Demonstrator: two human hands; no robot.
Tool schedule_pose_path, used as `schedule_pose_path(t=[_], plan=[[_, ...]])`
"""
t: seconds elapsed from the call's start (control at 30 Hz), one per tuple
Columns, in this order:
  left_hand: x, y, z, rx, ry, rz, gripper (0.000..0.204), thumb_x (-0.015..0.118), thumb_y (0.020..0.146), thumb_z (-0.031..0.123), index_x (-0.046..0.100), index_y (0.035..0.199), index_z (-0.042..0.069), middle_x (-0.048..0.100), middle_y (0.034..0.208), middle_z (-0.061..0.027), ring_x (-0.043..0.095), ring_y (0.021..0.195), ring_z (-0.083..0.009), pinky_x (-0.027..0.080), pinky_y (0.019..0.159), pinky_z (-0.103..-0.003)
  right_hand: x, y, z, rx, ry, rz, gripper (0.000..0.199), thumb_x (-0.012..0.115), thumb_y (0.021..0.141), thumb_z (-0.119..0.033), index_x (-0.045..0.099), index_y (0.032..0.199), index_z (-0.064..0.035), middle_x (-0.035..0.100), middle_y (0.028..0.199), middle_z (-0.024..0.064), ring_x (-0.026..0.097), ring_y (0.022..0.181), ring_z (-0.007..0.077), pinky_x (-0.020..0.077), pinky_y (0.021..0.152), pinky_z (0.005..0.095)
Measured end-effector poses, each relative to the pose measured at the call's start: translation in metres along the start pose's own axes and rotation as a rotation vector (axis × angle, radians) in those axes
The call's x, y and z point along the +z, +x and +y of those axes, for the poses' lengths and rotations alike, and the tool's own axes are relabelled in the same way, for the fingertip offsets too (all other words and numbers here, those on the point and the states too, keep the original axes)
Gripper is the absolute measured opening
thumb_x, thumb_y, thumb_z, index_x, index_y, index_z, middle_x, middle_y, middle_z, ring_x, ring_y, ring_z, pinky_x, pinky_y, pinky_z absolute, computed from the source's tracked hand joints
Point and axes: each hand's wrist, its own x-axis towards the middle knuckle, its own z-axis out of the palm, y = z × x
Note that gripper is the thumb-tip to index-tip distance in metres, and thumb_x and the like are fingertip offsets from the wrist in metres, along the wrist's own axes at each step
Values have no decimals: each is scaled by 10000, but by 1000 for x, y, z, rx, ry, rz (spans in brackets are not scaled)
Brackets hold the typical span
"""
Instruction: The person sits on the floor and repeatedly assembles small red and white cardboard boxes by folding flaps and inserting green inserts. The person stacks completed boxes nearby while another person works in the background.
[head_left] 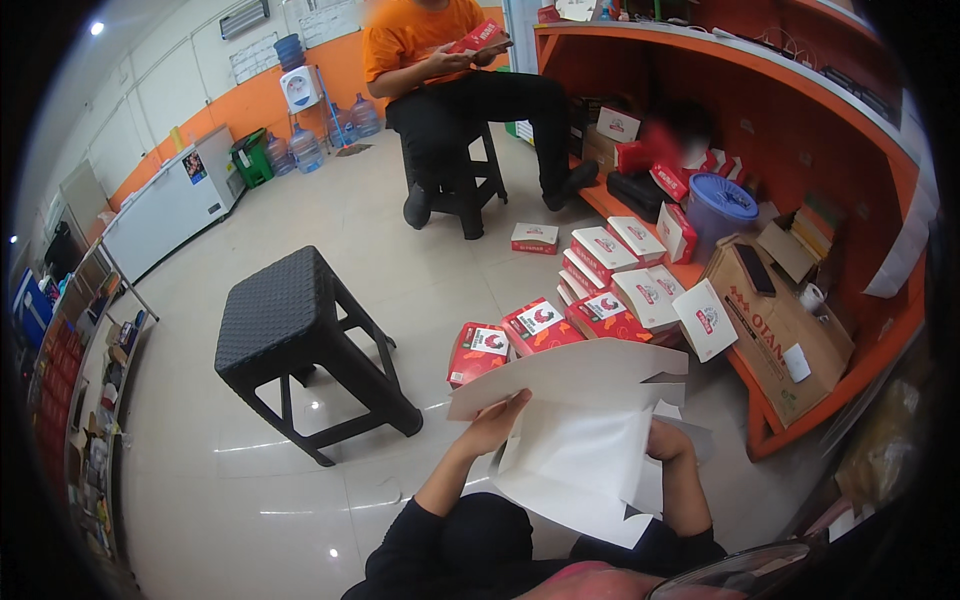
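Head view: flat white unfolded carton blank (585, 440)

— What sits at lower centre of the frame?

— A flat white cardboard box blank (580, 445), unfolded, its plain inner side facing up. It is tilted, the top flap spreading wide toward the upper right, with a notched tab at its right edge.

— How is it held?

— The left hand (497, 422) grips its left edge; the right hand (665, 440) holds the right side, fingers hidden behind a folded panel.
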Motion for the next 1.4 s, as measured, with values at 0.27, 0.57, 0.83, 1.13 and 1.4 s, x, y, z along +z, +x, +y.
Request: schedule_pose_path(t=[0.27, 0.57, 0.83, 1.13, 1.4], plan=[[-3, -5, 0, 136, -66, 124, 490, 425, 946, 353, 388, 1282, -2, 516, 1188, -170, 474, 1141, -212, 353, 949, -312, 25, 28, -44, 71, 75, 447, 169, 601, 871, -141, 604, 975, -8, 620, 849, -2, 536, 753, 66, 443, 699, 235], [15, -16, 34, 237, 477, 332, 434, 659, 782, 414, 568, 929, 16, 591, 742, -105, 607, 682, -224, 472, 598, -336, 39, 48, -14, -153, -86, 743, 186, 583, 871, -94, 556, 1021, 13, 621, 903, 40, 553, 786, 94, 443, 722, 238], [33, 7, -9, 175, -5, -71, 532, 658, 825, 305, 446, 1180, -29, 571, 1033, -115, 574, 942, -164, 495, 757, -290, 78, 72, -36, -81, -203, 525, 256, 545, 896, -170, 548, 1071, 17, 605, 995, 129, 572, 872, 138, 445, 778, 291], [25, 14, -4, 6, -1004, -75, 298, 482, 938, 197, 498, 1182, 26, 593, 1078, -47, 554, 997, -113, 443, 885, -292, 84, 77, -52, -218, 302, 487, 630, 503, 900, -434, 275, 1329, -32, 500, 1198, 157, 533, 1011, 184, 484, 729, 277], [32, 7, -5, 82, -1164, 35, 253, 510, 923, 163, 521, 1151, 55, 606, 1069, -45, 582, 970, -128, 466, 851, -303, 98, 61, -81, -678, -886, 570, 802, 806, 643, -218, 356, 1288, -62, 478, 1186, 204, 556, 1023, 298, 528, 741, 331]])
